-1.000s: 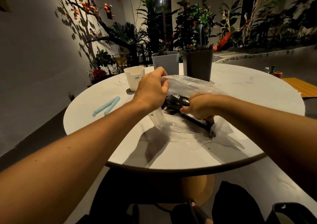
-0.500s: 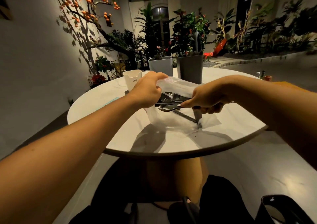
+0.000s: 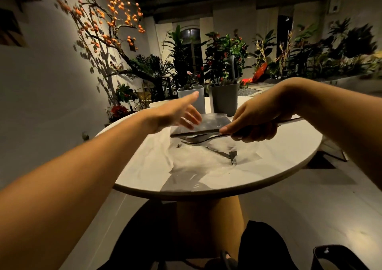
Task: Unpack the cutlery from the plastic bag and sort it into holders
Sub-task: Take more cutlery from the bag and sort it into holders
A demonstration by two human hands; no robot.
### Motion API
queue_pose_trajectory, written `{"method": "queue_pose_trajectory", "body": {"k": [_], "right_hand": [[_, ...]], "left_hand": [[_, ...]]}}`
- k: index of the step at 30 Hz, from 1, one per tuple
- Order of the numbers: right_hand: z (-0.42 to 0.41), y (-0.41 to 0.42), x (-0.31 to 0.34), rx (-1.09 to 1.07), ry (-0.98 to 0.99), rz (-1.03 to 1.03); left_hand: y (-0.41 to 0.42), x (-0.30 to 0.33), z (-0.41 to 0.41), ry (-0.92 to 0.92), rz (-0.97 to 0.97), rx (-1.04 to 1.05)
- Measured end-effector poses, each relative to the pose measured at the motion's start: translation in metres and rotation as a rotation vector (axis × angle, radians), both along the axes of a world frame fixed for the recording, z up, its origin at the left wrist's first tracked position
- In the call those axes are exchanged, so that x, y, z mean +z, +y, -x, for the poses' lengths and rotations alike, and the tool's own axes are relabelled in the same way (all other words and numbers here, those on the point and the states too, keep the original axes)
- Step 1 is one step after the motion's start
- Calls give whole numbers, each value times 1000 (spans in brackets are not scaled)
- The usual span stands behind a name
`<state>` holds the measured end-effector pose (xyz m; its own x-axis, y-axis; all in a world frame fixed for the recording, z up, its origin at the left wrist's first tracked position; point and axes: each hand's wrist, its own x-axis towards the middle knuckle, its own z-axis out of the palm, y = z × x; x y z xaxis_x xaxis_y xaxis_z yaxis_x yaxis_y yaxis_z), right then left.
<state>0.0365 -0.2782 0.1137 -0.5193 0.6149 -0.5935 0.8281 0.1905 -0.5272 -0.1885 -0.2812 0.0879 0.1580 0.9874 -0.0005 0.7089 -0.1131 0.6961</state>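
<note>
Head view, right hand (image 3: 255, 121) fingers (image 3: 227, 128) gripping cutlery (image 3: 198, 138); left hand (image 3: 175, 114) spread

Looks like a dim indoor garden lounge or cafe courtyard

Round white desk (image 3: 268, 166), a wall of potted tropical plants (image 3: 223, 50) behind it, a decorative branch with orange berries (image 3: 107, 13) against the plaster wall, and warm spot lighting.

white cup (image 3: 158, 103) mostly hidden by left hand (image 3: 175, 113), blurred fingers (image 3: 191, 116)
</note>
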Motion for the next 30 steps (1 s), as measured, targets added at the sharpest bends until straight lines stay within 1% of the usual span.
{"method": "queue_pose_trajectory", "body": {"k": [2,3,5,7,8,10,12,14,16,18,20,24,27,30], "right_hand": [[-7,0,3,-14,97,20],[-8,0,2,-30,156,17],[-7,2,-2,-79,296,9],[-2,6,-7,-119,419,-17],[2,9,-10,-133,462,-48],[13,17,-13,-167,521,-112],[26,24,-15,-201,561,-156],[40,32,-17,-198,568,-196],[53,45,-20,-182,571,-227],[63,58,-22,-178,586,-279],[73,72,-23,-190,614,-346],[94,100,-26,-181,626,-550],[110,118,-33,-157,719,-654],[123,138,-44,-159,782,-694]], "left_hand": [[-4,10,5,-265,123,12],[-6,13,6,-384,125,40],[-6,16,8,-625,29,136],[1,16,11,-766,-98,274],[5,16,14,-795,-130,326],[12,13,18,-838,-71,328],[16,5,16,-850,46,245],[23,-3,10,-859,88,159],[36,-9,7,-906,54,144],[47,-11,7,-955,10,172],[58,-11,7,-972,8,177],[81,-16,5,-1027,2,172],[98,-20,1,-1095,-25,162],[119,-26,4,-1131,-48,163]]}}
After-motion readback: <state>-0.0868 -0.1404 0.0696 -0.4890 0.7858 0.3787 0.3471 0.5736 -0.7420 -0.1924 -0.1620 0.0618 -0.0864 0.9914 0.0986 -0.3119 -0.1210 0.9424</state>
